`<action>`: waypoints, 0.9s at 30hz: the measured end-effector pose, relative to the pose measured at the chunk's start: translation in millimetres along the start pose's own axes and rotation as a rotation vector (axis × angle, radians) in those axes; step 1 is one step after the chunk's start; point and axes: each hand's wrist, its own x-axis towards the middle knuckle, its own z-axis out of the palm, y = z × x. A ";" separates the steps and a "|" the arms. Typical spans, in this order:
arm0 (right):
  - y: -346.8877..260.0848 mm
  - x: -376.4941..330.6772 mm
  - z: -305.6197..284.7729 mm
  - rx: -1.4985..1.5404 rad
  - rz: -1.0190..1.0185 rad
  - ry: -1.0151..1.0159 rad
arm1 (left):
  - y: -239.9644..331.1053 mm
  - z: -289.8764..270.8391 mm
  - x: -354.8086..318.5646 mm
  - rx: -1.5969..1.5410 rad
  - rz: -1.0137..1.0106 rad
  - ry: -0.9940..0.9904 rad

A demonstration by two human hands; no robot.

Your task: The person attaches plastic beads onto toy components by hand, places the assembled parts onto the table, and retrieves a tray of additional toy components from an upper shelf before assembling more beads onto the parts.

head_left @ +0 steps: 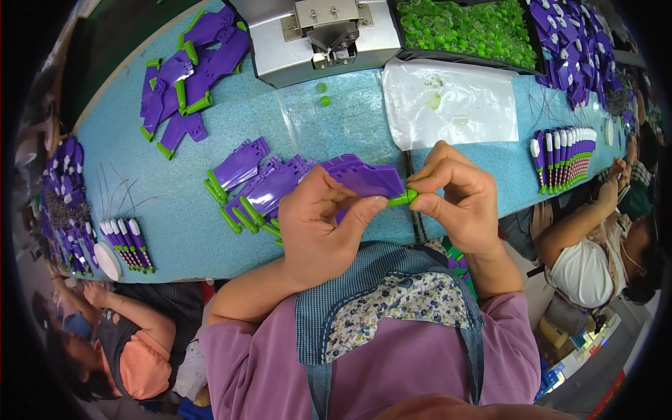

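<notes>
My left hand (323, 227) grips a flat purple plastic part (365, 178) between thumb and fingers, held above the table's near edge. A green tip (400, 199) sticks out of its right end. My right hand (465, 199) pinches the outer end of that green tip; whether a separate small cap sits between those fingertips I cannot tell. Just left of my left hand, several purple parts (241, 166) with green tube-like ends lie fanned out. Farther back, two small green caps (325, 101) rest on the blue table surface.
A metal press (329, 42) stands at the back, beside a black tray of green caps (465, 31). A white plastic sheet (455, 105) lies before the tray. Loose purple parts (185, 77) are heaped back left. Co-workers sit at both sides near rows of assembled purple pieces (565, 157).
</notes>
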 end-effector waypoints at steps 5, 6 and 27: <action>3.6 3.2 13.3 0.048 0.085 -0.052 | 4.6 -15.5 -2.7 -0.086 -0.064 -0.020; 3.0 7.1 16.7 0.057 0.083 -0.055 | 8.3 -23.2 -1.8 -0.084 -0.096 -0.024; 32.3 99.4 51.6 -0.658 -0.420 0.014 | 35.5 -172.7 38.8 1.234 0.277 0.495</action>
